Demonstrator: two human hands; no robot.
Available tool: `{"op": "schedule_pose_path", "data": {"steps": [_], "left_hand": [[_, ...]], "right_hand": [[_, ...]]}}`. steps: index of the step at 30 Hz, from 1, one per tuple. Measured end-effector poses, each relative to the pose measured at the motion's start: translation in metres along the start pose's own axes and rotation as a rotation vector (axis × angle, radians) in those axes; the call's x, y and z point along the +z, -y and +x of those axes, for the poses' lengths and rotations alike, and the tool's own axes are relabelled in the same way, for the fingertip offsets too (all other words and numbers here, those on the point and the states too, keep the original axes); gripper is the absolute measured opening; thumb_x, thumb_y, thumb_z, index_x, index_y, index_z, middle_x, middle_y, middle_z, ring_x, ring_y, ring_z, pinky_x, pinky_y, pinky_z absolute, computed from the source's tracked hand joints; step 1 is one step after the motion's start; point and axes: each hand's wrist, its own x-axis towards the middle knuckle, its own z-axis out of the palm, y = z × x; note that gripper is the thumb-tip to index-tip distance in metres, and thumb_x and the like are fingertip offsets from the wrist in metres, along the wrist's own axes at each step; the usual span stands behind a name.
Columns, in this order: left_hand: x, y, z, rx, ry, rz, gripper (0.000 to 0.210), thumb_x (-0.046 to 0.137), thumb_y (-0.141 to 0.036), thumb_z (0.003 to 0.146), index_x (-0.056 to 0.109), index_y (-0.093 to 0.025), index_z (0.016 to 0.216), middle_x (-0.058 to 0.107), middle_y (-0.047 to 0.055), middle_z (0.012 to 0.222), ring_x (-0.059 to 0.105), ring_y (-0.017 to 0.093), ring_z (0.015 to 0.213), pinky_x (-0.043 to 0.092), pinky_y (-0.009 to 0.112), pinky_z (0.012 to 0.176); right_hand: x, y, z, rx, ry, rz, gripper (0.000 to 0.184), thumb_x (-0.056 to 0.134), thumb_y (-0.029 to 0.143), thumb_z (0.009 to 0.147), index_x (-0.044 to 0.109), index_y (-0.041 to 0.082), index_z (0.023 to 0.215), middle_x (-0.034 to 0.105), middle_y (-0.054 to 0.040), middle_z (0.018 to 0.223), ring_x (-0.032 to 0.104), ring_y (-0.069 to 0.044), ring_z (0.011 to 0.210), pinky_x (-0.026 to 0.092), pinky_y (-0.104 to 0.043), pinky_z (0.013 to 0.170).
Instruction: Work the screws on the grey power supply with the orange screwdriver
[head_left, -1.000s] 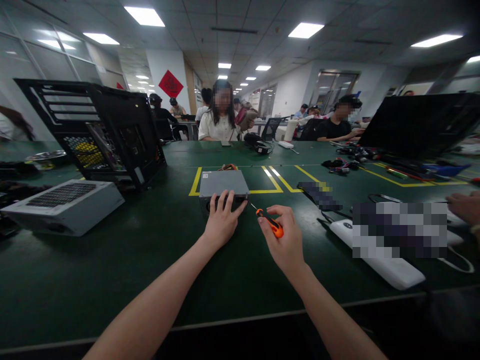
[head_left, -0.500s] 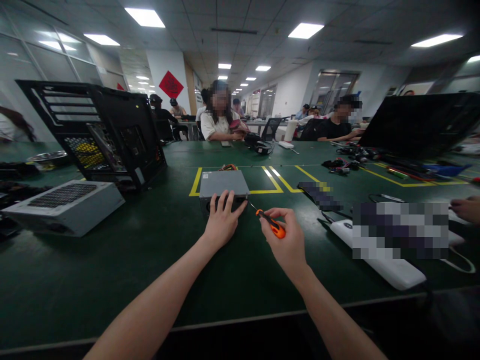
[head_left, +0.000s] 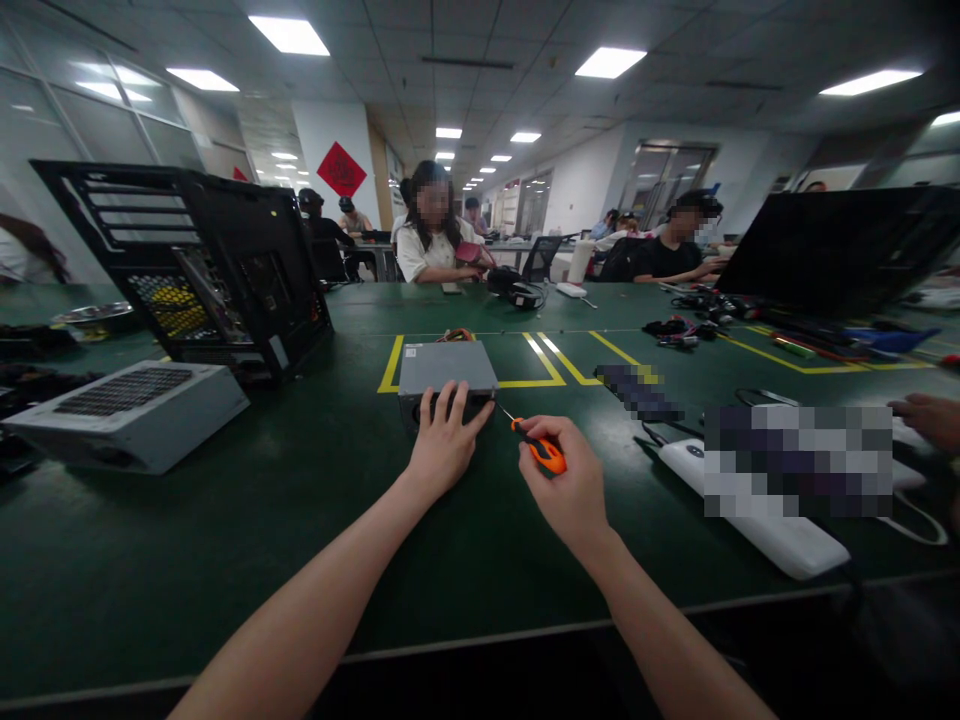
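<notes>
A grey power supply unit [head_left: 448, 366] lies on the green table in front of me, with coloured cables at its far side. My left hand [head_left: 444, 432] rests against its near face, fingers spread over the top edge and thumb stretched toward the right corner. In my right hand [head_left: 568, 478], closed around the handle, is an orange and black screwdriver [head_left: 546, 452]. Its thin shaft points up and left at the unit's near right corner, close to my left thumb. Whether the tip sits in a screw is too small to tell.
A second power supply [head_left: 150, 415] and a black computer case [head_left: 225, 270] stand to the left. At right lie a white power strip [head_left: 750, 515] and a dark blurred object [head_left: 639, 392]. Another person's hand [head_left: 930, 415] shows at the right edge. A monitor [head_left: 832, 250] stands behind.
My right hand has shifted and turned slightly with the screwdriver, so less of its handle shows. The left hand and power supply stay put. A person across the table has moved a little.
</notes>
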Motion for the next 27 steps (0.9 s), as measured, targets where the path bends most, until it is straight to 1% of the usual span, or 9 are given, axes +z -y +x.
{"op": "schedule_pose_path", "data": {"steps": [3,6,12,18,27], "left_hand": [[0.0,0.0,0.0,0.003,0.005,0.0,0.049,0.051,-0.02,0.08,0.044,-0.031,0.127,0.034,0.012,0.136,0.025,0.031,0.129,0.016,0.054,0.104],[-0.001,0.001,0.0,0.011,0.016,-0.005,0.049,0.05,-0.021,0.08,0.044,-0.031,0.127,0.033,0.012,0.137,0.024,0.031,0.129,0.016,0.054,0.104],[-0.001,0.002,-0.001,0.011,0.02,-0.02,0.046,0.051,-0.024,0.081,0.045,-0.033,0.126,0.032,0.011,0.138,0.023,0.031,0.13,0.015,0.053,0.104],[0.0,0.002,-0.001,0.011,0.018,-0.024,0.045,0.05,-0.025,0.082,0.045,-0.033,0.126,0.031,0.011,0.139,0.023,0.031,0.13,0.015,0.053,0.105],[0.0,0.002,-0.001,0.012,0.008,-0.024,0.044,0.048,-0.026,0.083,0.044,-0.032,0.126,0.031,0.012,0.138,0.023,0.031,0.13,0.016,0.054,0.104]], "right_hand": [[-0.002,0.002,0.0,-0.07,-0.011,-0.031,0.013,0.052,0.013,0.075,0.048,0.021,0.085,0.058,-0.0047,0.089,0.057,-0.018,0.086,0.047,-0.037,0.078],[-0.003,0.005,-0.001,-0.123,-0.013,-0.028,0.014,0.053,0.013,0.076,0.051,0.021,0.088,0.058,-0.005,0.09,0.057,-0.018,0.087,0.048,-0.036,0.079],[0.005,0.006,-0.005,-0.241,0.108,-0.035,0.017,0.052,0.011,0.077,0.056,0.02,0.092,0.06,-0.0072,0.097,0.057,-0.019,0.091,0.047,-0.036,0.083],[0.01,0.003,-0.006,-0.251,0.141,-0.052,0.017,0.05,0.012,0.078,0.056,0.02,0.093,0.06,-0.0076,0.098,0.056,-0.019,0.093,0.046,-0.036,0.084],[0.011,0.003,-0.005,-0.268,0.154,-0.089,0.017,0.049,0.011,0.079,0.056,0.019,0.092,0.06,-0.008,0.098,0.055,-0.019,0.093,0.046,-0.037,0.084]]}}
